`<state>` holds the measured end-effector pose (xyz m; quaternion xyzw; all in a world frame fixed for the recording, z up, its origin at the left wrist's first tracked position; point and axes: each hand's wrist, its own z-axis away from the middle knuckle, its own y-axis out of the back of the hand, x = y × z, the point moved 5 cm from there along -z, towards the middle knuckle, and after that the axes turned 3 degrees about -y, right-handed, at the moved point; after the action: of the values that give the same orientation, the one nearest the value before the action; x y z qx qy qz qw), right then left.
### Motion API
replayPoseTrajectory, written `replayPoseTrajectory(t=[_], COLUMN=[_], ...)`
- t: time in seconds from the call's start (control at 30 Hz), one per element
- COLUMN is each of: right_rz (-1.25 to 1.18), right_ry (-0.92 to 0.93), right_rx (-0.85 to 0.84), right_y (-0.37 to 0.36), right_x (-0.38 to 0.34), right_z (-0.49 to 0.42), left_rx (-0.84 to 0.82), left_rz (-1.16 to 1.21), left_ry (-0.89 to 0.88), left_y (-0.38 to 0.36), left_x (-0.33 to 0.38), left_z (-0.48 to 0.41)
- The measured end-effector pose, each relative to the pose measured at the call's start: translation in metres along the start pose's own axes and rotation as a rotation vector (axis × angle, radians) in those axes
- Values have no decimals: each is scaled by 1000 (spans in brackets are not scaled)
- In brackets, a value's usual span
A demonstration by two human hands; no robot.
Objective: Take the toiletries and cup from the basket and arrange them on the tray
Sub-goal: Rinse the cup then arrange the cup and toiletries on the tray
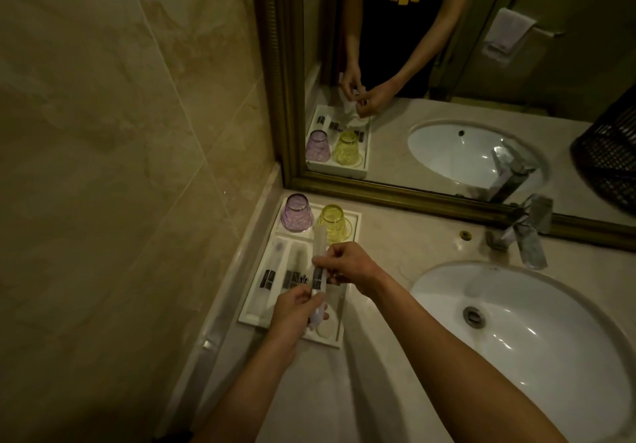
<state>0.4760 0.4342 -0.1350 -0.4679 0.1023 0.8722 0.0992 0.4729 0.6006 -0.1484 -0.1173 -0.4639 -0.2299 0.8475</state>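
Note:
A white compartment tray [256, 308] lies on the counter by the left wall. A purple cup [296, 213] and a yellow cup [334, 223] stand upside down at its far end. Two white toiletry packets [268, 279] with dark labels lie in its left slots. My left hand [296, 308] pinches the near end of a long clear toiletry packet [319, 249], while my right hand [351, 263] grips its middle; the packet hangs over the tray's right slots. A small round white item [325, 330] sits in the tray's near right corner.
A white sink basin [537, 336] fills the right side, with a chrome tap [526, 232] behind it. A gold-framed mirror [292, 98] stands along the back. A dark woven basket [609, 157] shows only as a reflection at the right edge.

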Motion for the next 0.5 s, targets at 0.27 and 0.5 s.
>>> replayPoseTrajectory(t=[0.27,0.5], right_rz=[-117,-151], right_ry=[-9,-28], right_rx=[0,-21], right_y=[8,11], right_x=[-9,-11], right_z=[8,9], left_rx=[10,27], left_rz=[-111,-57], left_ry=[-40,61], left_y=[6,3], left_x=[3,-2], left_z=[2,9])
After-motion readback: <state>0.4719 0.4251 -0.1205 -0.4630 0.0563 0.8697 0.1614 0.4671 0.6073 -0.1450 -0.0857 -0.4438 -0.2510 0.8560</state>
